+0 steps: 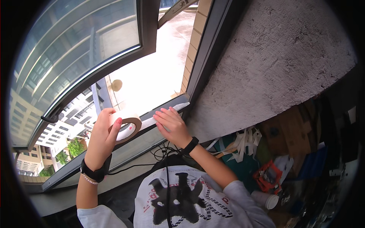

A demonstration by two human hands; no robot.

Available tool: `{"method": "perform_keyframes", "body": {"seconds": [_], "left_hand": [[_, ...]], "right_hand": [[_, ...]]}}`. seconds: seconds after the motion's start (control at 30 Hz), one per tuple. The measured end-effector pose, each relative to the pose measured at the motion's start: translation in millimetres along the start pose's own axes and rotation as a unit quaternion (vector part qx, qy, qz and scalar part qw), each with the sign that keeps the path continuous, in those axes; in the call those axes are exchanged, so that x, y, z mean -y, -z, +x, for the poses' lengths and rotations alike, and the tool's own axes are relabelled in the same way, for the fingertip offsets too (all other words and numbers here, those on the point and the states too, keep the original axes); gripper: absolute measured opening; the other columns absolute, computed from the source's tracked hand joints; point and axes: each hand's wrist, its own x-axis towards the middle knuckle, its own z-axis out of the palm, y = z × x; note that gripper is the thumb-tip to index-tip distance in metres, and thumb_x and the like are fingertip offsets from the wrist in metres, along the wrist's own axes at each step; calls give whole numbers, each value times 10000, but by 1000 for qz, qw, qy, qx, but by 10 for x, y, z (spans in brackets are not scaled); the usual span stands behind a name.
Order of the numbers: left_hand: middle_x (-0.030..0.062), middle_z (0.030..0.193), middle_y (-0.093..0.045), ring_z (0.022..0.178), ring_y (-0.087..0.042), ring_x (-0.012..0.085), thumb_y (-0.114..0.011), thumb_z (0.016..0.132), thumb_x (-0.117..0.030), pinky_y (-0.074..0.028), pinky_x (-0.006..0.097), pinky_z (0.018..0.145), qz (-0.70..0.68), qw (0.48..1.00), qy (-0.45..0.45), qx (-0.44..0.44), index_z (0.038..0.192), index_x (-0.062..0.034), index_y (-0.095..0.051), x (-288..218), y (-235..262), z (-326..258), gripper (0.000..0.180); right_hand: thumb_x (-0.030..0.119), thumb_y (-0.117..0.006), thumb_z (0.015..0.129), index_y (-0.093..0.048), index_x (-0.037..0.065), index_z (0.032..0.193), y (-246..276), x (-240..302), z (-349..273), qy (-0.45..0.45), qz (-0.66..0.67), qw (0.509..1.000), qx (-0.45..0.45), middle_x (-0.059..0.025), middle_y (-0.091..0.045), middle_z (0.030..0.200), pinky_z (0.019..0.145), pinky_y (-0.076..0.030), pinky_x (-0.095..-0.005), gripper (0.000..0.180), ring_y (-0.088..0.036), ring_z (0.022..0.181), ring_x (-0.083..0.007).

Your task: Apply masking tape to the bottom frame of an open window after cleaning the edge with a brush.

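Note:
My left hand [102,131] is closed around a wide roll of white masking tape [137,121], thumb on its near side, fingers behind. From the roll a strip of tape [149,121] runs to the right along the lower bar of the dark window frame [178,99]. With fingers stretched out, my right hand [172,123] lies flat on that strip and presses it against the frame. The strip's pale end [182,106] reaches the frame's lower right corner. The roll hangs just above the frame at the strip's other end.
An open window sash [148,38] swings outward at the upper left, with a handle [49,118]. Rough grey wall [273,64] fills the right. Below it lie crumpled tape strips [246,143], an orange-red box [268,175] and a cup [266,200]. Black cables [164,152] coil under the sill.

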Motion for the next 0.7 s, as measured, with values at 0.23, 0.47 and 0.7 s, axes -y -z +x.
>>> {"method": "perform_keyframes", "body": {"seconds": [0.23,0.47,0.7], "left_hand": [[41,756,-557,694,-518,112,-617,823,-236,-415,231,660,-179,980,56,-62,950,4,-542,405,-133,-330,282],[-22,622,-454,606,-463,80,-576,847,-396,-392,211,592,-301,950,47,-75,841,-12,-519,717,-338,-379,388],[119,573,-430,518,-439,222,-521,857,-390,-354,307,492,-96,995,-10,0,737,14,-494,311,-220,-177,423]], "right_hand": [[88,-566,783,-617,51,1025,-8,-7,-13,17,0,1000,10,-97,-596,1061,975,-349,-433,250,-525,1056,-266],[74,-561,740,-562,52,1111,30,30,-32,30,-29,998,52,-116,-558,1125,986,-338,-425,372,-486,1105,-289],[33,-540,677,-465,-23,1180,-10,147,-94,43,-84,992,87,-161,-476,1213,1011,-314,-422,511,-423,1170,-308]]}}
